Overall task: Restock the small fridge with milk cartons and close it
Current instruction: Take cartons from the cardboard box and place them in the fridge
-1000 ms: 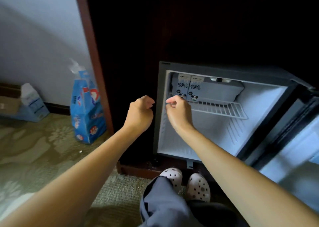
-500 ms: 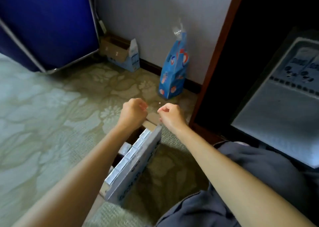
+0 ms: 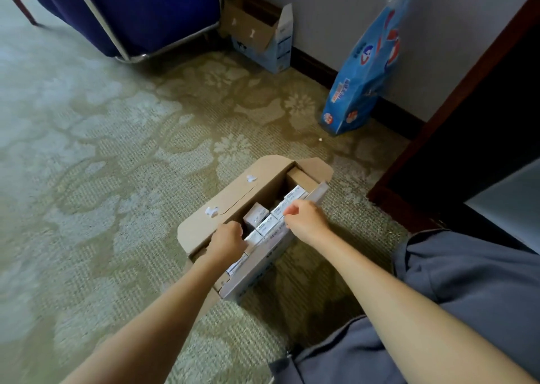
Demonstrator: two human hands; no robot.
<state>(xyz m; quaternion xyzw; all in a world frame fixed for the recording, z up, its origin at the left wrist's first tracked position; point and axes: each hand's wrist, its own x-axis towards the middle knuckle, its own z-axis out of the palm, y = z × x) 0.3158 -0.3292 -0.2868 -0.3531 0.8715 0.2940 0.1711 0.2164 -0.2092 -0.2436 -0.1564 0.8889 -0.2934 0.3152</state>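
An open cardboard box [image 3: 204,226] lies on the carpet, holding several white milk cartons [image 3: 257,217] packed upright in rows. My left hand [image 3: 229,242] is down in the box's near-left part with its fingers curled; whether they hold a carton is hidden. My right hand [image 3: 306,221] hovers over the right row with fingers curled and fingertips at the carton tops, gripping nothing that I can see. A pale sliver of the small fridge [image 3: 508,205] shows at the right edge, beside the dark wooden cabinet [image 3: 467,138].
A blue plastic package [image 3: 362,74] leans against the wall. A second, opened carton box [image 3: 263,39] stands by the skirting board. A dark blue cloth cart [image 3: 140,9] is at the back left. My knee in grey trousers [image 3: 455,266] is at the right.
My view swung left from the open fridge down to the floor. Both hands came away from the fridge shelf and dropped to the box of milk cartons.
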